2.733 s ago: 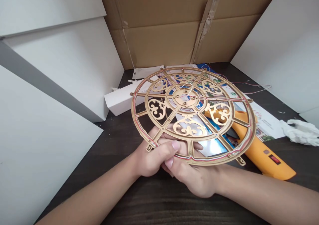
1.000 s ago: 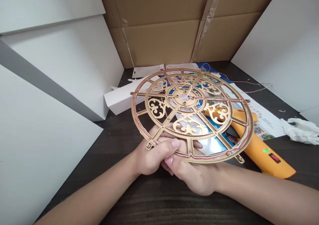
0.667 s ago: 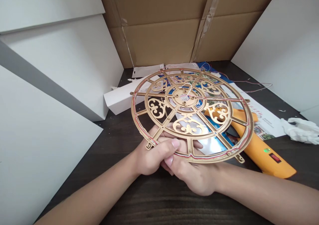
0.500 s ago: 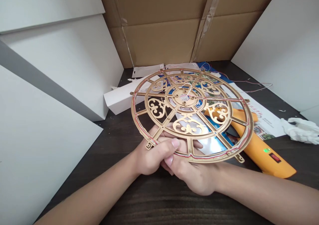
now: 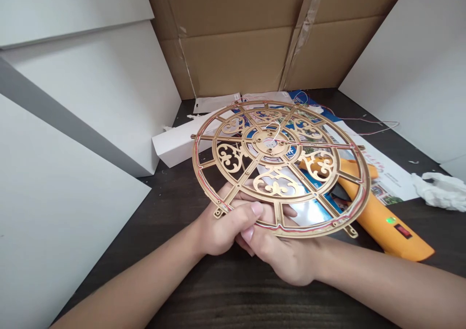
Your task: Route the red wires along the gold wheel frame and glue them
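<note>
Together, the left hand (image 5: 222,227) and the right hand (image 5: 280,256) grip the near edge of a round gold frame (image 5: 270,151), their thumbs meeting side by side. The left hand pinches the rim just left of its nearest point, thumb on top and fingers underneath, partly visible through the openings. The right hand is closed on the rim too, its thumb beside the left one; most of its fingers are hidden below. The frame sits in the middle of the scene, over the dark table (image 5: 204,295); whether its far edge rests on anything, I cannot tell. Red and white wires (image 5: 309,229) run along its rim, and a white wire loops up at the hub.

To the right, partly under the frame from this view, lies an orange tool (image 5: 382,217) with a green light (image 5: 391,220) and a red switch (image 5: 403,230). Beyond it is a printed sheet (image 5: 400,173), with crumpled white tissue (image 5: 440,191) at the far right. A folded white box (image 5: 192,142) lies on the left, near the frame. Cardboard (image 5: 243,62) stands at the far side.
</note>
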`<state>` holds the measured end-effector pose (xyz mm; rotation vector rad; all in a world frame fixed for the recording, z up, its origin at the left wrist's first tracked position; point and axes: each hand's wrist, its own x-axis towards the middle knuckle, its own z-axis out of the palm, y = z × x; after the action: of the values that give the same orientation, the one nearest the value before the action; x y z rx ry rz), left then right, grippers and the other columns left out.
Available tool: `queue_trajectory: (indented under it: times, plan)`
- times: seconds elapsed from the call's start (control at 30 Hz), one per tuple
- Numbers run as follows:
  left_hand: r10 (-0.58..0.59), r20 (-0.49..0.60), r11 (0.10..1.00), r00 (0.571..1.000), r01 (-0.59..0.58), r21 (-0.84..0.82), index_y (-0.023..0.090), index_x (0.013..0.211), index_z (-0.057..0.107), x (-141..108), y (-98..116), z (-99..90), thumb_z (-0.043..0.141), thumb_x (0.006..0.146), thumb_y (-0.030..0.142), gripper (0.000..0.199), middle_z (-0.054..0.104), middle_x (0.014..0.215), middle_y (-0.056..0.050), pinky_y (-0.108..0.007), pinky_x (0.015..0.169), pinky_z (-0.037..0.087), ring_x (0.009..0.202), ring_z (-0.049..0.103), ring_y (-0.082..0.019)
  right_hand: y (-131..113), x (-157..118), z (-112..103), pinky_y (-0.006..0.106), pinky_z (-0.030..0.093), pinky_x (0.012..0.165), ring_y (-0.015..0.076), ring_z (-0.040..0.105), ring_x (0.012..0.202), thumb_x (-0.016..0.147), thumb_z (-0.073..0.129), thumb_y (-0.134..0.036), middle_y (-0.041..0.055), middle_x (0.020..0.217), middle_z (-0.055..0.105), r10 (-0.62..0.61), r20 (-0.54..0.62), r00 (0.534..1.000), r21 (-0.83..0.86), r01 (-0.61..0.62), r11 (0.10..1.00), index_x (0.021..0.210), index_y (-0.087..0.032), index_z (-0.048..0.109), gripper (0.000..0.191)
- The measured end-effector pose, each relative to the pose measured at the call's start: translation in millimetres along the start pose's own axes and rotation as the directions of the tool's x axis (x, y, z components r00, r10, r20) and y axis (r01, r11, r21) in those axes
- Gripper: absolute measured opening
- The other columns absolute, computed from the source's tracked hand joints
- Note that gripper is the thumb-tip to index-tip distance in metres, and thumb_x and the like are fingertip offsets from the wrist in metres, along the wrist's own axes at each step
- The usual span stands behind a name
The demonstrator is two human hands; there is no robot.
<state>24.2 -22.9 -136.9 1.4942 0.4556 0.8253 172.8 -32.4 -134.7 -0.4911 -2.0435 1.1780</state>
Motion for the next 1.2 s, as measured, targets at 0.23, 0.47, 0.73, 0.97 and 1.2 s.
queue_trajectory:
  times: [0.23,0.47,0.73,0.97,1.2]
  plan:
    - [-0.013,0.007,1.000,1.000,0.013,0.015,0.014,0.088,0.080,0.7,0.3,0.4,0.048,0.096,0.050,0.049,0.079,0.086,-0.013,-0.047,0.098,0.058,0.103,0.074,-0.032,1.2,1.0,-0.7,0.026,0.046,0.048,0.0129,0.052,0.051,0.092,0.046,-0.023,-0.0027,0.058,0.053,-0.026,0.021,0.999,0.011,0.025,1.000,0.072,-0.022,0.047,0.020]
    - [-0.012,0.009,1.000,1.000,0.011,0.010,0.015,0.087,0.081,1.3,1.1,1.2,0.048,0.096,0.049,0.049,0.078,0.084,-0.014,-0.046,0.094,0.060,0.099,0.075,-0.032,6.2,3.8,-3.3,0.025,0.047,0.046,0.0132,0.052,0.051,0.090,0.047,-0.020,-0.0022,0.059,0.055,-0.079,0.062,0.995,-0.004,0.079,0.997,0.074,-0.023,0.048,0.017]
    - [-0.019,-0.008,1.000,1.000,0.019,0.019,0.014,0.087,0.081,1.9,0.1,0.1,0.049,0.095,0.048,0.048,0.079,0.088,-0.015,-0.047,0.095,0.058,0.098,0.075,-0.033,5.2,3.2,-3.7,0.024,0.049,0.051,0.0127,0.055,0.055,0.091,0.046,-0.018,-0.0020,0.061,0.056,-0.082,0.063,0.995,-0.012,0.083,0.996,0.074,-0.021,0.049,0.017]
    - [-0.044,-0.004,0.999,0.999,0.044,-0.004,0.014,0.090,0.081,1.4,0.6,0.9,0.049,0.096,0.048,0.046,0.078,0.085,-0.014,-0.045,0.094,0.059,0.102,0.074,-0.032,2.7,-0.4,0.4,0.026,0.047,0.051,0.0124,0.052,0.055,0.094,0.044,-0.021,-0.0023,0.061,0.053,-0.047,0.013,0.999,-0.008,0.048,0.999,0.071,-0.022,0.048,0.023]
    - [0.001,0.002,1.000,1.000,-0.001,0.024,0.015,0.083,0.082,0.9,-1.9,0.0,0.048,0.097,0.046,0.047,0.078,0.085,-0.013,-0.044,0.098,0.057,0.096,0.075,-0.030,5.9,3.5,-2.3,0.026,0.047,0.051,0.0136,0.051,0.057,0.094,0.042,-0.019,-0.0019,0.062,0.054,-0.112,0.052,0.992,-0.025,0.114,0.993,0.074,-0.023,0.047,0.020]
